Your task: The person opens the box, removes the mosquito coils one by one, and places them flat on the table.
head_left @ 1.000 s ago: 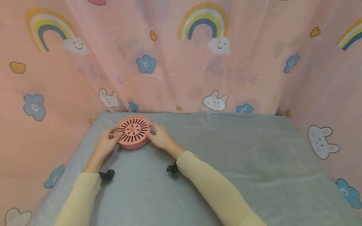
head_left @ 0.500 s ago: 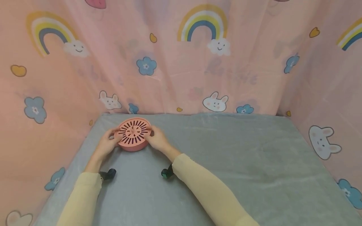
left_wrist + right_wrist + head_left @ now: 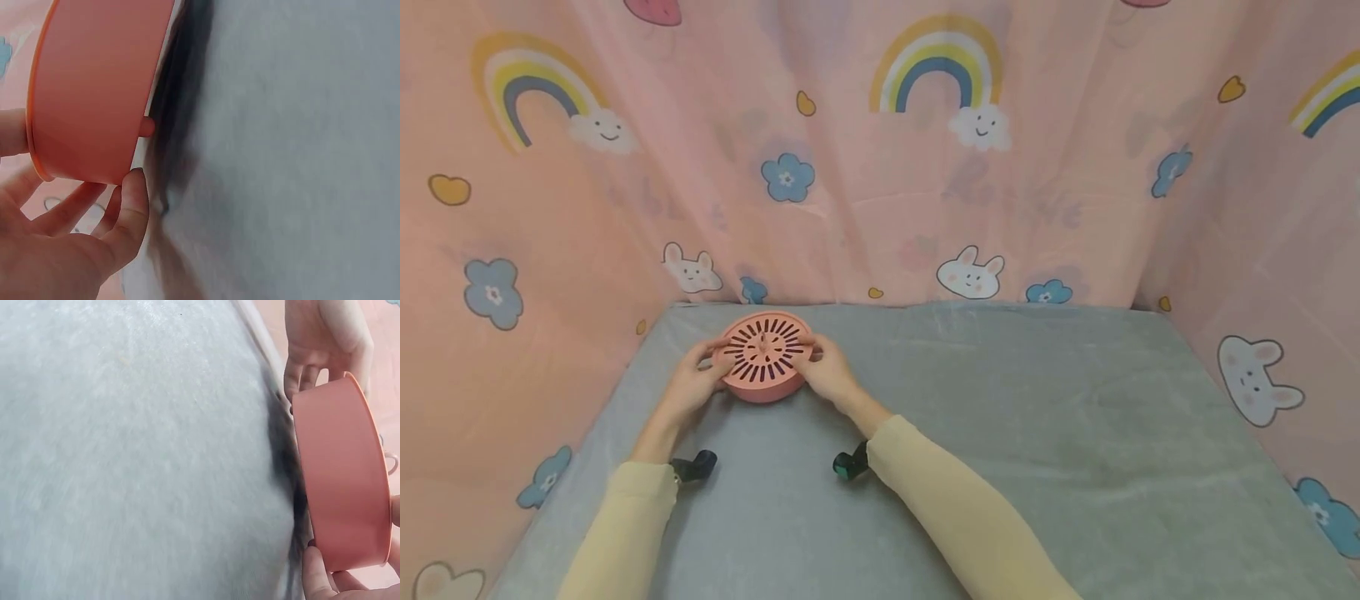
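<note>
A round pink mosquito coil holder (image 3: 764,357) with a slotted lid is at the far left of the grey cloth-covered table. My left hand (image 3: 691,385) grips its left side, thumb on the lid's edge and fingers around the wall. On the opposite side my right hand (image 3: 833,375) holds it the same way. The left wrist view shows the smooth side wall (image 3: 94,94) and a small foot (image 3: 146,127) under the base. Beside the lid a little ring (image 3: 392,464) shows in the right wrist view. Whether the feet touch the cloth, I cannot tell.
Grey cloth (image 3: 1037,450) covers the table and spreads to the right of the hands. A pink curtain (image 3: 865,233) printed with rainbows, rabbits and flowers hangs behind and on both sides. Dark wrist cameras (image 3: 696,467) stick out from both sleeves.
My right hand has shifted its grip, bringing the thumb onto the lid's edge. Over the last half second both hands and the mosquito coil holder have moved slightly to the right.
</note>
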`<state>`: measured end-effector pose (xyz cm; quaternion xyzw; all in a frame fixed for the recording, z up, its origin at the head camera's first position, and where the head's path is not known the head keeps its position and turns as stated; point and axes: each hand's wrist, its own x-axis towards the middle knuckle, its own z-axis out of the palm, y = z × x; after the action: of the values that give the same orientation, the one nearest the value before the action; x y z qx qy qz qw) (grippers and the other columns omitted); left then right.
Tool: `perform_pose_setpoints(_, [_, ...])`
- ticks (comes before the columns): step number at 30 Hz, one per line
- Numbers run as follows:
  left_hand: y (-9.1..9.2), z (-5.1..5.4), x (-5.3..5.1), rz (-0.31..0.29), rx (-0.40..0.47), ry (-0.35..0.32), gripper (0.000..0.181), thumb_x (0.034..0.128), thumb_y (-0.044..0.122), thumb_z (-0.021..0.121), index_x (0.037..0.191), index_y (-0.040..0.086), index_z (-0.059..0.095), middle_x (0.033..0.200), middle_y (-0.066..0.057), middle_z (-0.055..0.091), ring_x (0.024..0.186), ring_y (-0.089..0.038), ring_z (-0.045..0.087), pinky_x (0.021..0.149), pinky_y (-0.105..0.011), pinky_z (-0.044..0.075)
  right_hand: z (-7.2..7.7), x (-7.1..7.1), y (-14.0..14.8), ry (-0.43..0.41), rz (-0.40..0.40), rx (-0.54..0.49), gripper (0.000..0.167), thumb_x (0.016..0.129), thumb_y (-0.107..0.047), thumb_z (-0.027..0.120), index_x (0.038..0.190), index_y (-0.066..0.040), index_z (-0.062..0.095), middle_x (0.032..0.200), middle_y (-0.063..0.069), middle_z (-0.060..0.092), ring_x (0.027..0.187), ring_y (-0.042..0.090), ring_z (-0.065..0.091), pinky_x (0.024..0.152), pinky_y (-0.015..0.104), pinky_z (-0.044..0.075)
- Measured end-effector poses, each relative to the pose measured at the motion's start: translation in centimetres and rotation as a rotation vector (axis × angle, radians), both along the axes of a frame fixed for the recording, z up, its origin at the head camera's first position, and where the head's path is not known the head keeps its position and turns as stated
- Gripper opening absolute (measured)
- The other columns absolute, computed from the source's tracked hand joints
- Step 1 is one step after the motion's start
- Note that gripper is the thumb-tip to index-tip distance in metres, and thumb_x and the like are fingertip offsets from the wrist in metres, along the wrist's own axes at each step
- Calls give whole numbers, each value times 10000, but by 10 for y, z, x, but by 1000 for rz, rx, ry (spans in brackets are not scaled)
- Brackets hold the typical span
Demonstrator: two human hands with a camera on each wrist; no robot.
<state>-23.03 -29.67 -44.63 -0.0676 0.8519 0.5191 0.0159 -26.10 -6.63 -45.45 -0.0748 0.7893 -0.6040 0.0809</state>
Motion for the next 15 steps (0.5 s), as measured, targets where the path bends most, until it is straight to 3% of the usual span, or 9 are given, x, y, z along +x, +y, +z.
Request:
perform_pose_setpoints(8, [18, 5, -3, -28, 76, 20, 539, 1067, 229, 548, 1556, 74, 382, 1501, -237, 348, 1242, -366, 538, 907, -366, 574, 10, 3, 22, 17, -9, -15, 406, 994, -159, 644, 1390, -93, 589, 1307, 125, 564, 1114, 238, 597, 851, 311, 558])
perform_pose_setpoints(15, [44, 11, -4, -21, 68, 30, 507, 1057, 233, 563, 1531, 110, 431, 1481, -202, 388, 1189, -336, 561, 887, -418, 568, 16, 6, 49, 38, -15, -37, 400, 990, -138, 644, 1381, -71, 594, 1276, 149, 572, 1125, 283, 598, 869, 344, 560])
